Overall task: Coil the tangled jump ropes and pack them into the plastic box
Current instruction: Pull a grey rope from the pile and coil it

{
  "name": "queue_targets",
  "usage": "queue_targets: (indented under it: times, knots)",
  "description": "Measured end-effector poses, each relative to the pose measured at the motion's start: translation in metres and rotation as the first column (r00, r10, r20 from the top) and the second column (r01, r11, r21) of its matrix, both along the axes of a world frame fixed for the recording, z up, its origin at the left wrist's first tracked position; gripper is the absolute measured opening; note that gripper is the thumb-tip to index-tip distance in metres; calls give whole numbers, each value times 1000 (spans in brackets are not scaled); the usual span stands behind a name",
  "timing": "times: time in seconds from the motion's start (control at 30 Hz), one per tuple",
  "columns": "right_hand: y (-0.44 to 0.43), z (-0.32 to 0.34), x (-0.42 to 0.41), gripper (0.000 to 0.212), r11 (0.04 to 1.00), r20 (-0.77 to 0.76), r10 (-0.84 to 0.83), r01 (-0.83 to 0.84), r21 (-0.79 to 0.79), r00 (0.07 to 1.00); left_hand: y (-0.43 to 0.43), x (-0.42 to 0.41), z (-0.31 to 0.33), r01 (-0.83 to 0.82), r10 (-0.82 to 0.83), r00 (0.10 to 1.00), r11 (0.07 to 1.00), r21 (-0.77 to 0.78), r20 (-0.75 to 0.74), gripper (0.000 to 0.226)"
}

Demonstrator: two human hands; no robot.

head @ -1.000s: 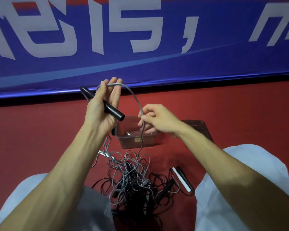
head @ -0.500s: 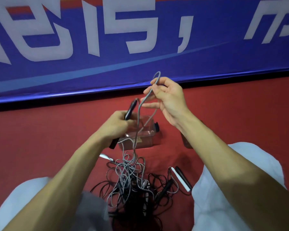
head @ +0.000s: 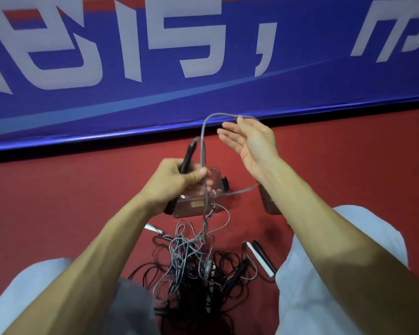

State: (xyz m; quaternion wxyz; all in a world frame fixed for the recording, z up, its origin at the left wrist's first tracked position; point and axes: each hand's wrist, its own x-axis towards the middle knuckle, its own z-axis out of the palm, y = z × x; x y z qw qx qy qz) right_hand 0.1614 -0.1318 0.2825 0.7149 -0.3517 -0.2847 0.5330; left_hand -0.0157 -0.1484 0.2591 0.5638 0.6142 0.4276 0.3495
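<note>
Progress, early: your left hand grips the black handle and pins one grey rope; your right hand, fingers spread, carries a loop of it. Item, plastic box on the floor beyond, apparently empty. Item, tangled pile between your knees, all left to coil

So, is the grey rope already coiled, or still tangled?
Still tangled. One loop of the grey rope hangs over the right hand, the left hand grips its handle; the rest lies knotted in the pile.

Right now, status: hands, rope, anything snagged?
Left hand grips black rope handle. Right hand open, thin grey cord looped over it. Cord runs into tangled pile.
</note>
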Motion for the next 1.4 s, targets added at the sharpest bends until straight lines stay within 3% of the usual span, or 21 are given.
queue_targets:
  times: [0.13, 0.23, 0.3, 0.43, 0.6, 0.7, 0.77, 0.93, 1.03, 1.13, 1.23, 1.3, 1.4]
  knots:
    - [-5, -7, -5, 17, 981, 263, 133, -90, -169, 955, -5, 2, 22, -117, 122, 948, 993, -31, 293, 12]
    - [-9, -13, -15, 18, 953, 550, 286, -174, -248, 784, -9, 1, 32, -153, 162, 889, 987, -56, 428, 13]
    - [-9, -17, -20, 26, 932, 656, 362, -234, -278, 662, -9, 0, 35, -156, 190, 840, 982, -109, 508, 13]
    - [-10, -25, -25, 41, 836, 709, 538, -398, -378, 457, -6, -1, 31, -176, 238, 781, 971, -162, 578, 12]
    - [-7, -31, -20, 44, 813, 735, 574, -361, -458, 360, 2, -7, 32, -183, 288, 652, 958, -222, 702, 13]
    - [-10, -32, -17, 42, 756, 752, 621, -422, -501, 220, 6, -12, 31, -194, 333, 567, 943, -270, 754, 14]
    - [-11, -32, -17, 41, 722, 744, 645, -457, -520, 173, 9, -14, 30, -199, 365, 514, 931, -305, 776, 14]
    - [-13, -31, -14, 29, 741, 774, 608, -474, -475, 176, 18, -23, 26, -180, 401, 390, 916, -358, 829, 16]
    - [-11, -30, -14, 23, 835, 826, 494, -413, -363, 273, 22, -28, 23, -183, 410, 347, 912, -367, 844, 16]
    - [-9, -27, -16, 22, 923, 851, 349, -301, -240, 393, 24, -29, 20, -203, 428, 364, 903, -378, 827, 17]
    - [-7, -20, -16, 21, 972, 828, 206, -204, -114, 521, 26, -26, 16, -211, 438, 462, 899, -385, 771, 18]
    - [-7, -16, -16, 23, 985, 777, 142, -165, -51, 613, 24, -21, 13, -219, 407, 609, 911, -349, 680, 16]
    - [-7, -9, -13, 25, 991, 666, 71, -130, 40, 742, 18, -9, 3, -242, 316, 873, 942, -231, 372, 21]
